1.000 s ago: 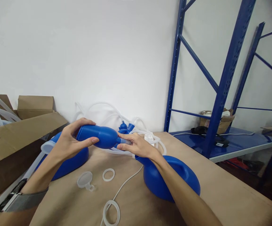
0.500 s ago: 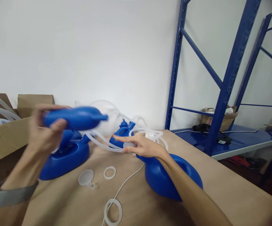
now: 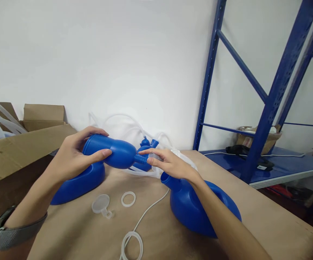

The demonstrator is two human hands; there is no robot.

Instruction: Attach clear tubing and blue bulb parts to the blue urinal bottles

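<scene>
My left hand point(image 3: 71, 155) is wrapped round a blue plastic cup-shaped piece point(image 3: 115, 150), held level above the table with its narrow ribbed spout to the right. At that spout's tip, the fingers of my right hand point(image 3: 171, 164) pinch a small translucent piece point(image 3: 154, 156), partly hidden by them. Whether the two parts are joined cannot be made out. Beneath my right forearm lies a blue bottle point(image 3: 189, 206) with an uncapped neck. Another blue bottle point(image 3: 82, 186) sits under my left hand. A clear cap with a loop point(image 3: 100, 203) and a white ring point(image 3: 122, 199) lie between them.
A cardboard box point(image 3: 23, 151) with translucent tubes stands on the left. Farther back, a blue bottle point(image 3: 143, 167) lies near coiled tubes. A second white ring point(image 3: 123, 249) rests over a thin white cord point(image 3: 148, 210). Blue shelving point(image 3: 270, 97) rises on the right.
My left hand has brought the blue cup-shaped piece right and slightly down, so its spout now meets the fingers of my right hand. The view has shifted slightly.
</scene>
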